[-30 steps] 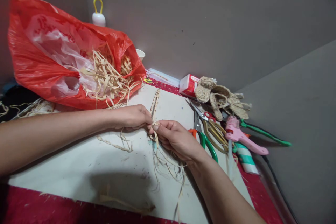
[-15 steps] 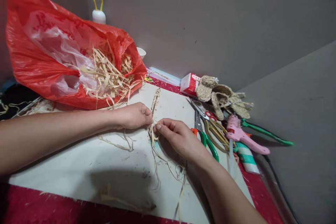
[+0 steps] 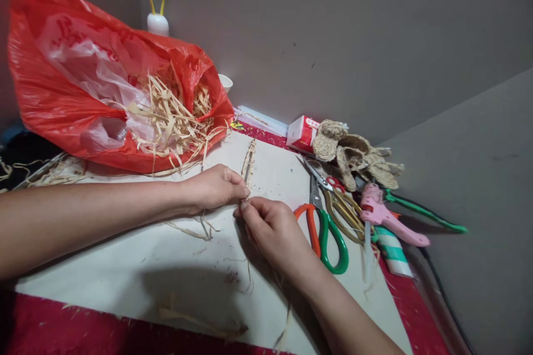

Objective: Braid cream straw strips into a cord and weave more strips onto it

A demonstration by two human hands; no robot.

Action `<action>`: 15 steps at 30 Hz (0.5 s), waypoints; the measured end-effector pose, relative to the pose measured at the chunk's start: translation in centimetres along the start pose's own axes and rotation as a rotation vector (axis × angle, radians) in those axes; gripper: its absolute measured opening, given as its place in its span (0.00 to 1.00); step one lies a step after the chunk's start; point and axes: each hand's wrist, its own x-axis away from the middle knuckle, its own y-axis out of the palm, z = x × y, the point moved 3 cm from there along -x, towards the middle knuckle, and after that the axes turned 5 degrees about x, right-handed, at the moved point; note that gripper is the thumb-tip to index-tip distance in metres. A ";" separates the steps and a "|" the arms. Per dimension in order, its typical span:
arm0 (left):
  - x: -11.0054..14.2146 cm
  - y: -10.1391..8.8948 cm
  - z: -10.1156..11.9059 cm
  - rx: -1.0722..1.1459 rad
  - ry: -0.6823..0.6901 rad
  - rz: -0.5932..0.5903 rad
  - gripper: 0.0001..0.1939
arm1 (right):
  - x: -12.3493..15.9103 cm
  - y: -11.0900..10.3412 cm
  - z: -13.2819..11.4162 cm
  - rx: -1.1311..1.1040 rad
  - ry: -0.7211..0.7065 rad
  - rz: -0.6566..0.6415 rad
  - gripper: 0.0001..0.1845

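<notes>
Pale straw-like strands are worked into a narrow braid (image 3: 249, 162) that runs away from me over the white board (image 3: 187, 266). At its near end my left hand (image 3: 222, 186) pinches the braid between thumb and forefinger. My right hand (image 3: 272, 227) is closed on it just below, the two sets of fingertips almost touching. The fingers hide the exact spot where the strands cross. Loose strand ends (image 3: 287, 319) trail beneath my right hand toward the board's near edge.
A red plastic bag (image 3: 54, 94) spilling straw strands stands at the left. To the right lie orange-and-green scissors (image 3: 333, 244), gold-handled scissors (image 3: 345, 213), a pink glue gun (image 3: 381, 213), a tape roll (image 3: 393, 252) and woven straw pieces (image 3: 353, 150). Grey walls close in behind.
My right hand has shifted slightly down and closed over the strands, which were visible between the hands before. My left hand moved a little right. The orange-and-green scissor handles are now uncovered.
</notes>
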 end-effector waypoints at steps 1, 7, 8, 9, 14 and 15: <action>0.1 0.1 0.1 0.009 0.008 0.006 0.12 | 0.1 0.0 -0.1 0.074 -0.026 0.030 0.18; 0.3 0.3 0.2 0.032 0.037 0.032 0.11 | 0.2 0.4 -0.5 0.282 -0.054 0.064 0.14; 0.3 0.3 0.1 0.037 0.030 0.041 0.09 | 0.3 0.6 -0.6 0.293 -0.071 0.047 0.13; 0.3 0.3 0.1 0.040 0.019 0.048 0.08 | 0.5 0.7 -0.9 0.305 -0.101 0.025 0.13; 0.1 0.1 -0.1 0.042 0.009 0.013 0.08 | 2.5 0.4 -3.2 0.193 -0.290 -0.443 0.16; 0.1 0.1 -0.1 0.043 0.013 0.004 0.08 | 3.1 -0.1 -3.8 0.124 -0.332 -0.572 0.15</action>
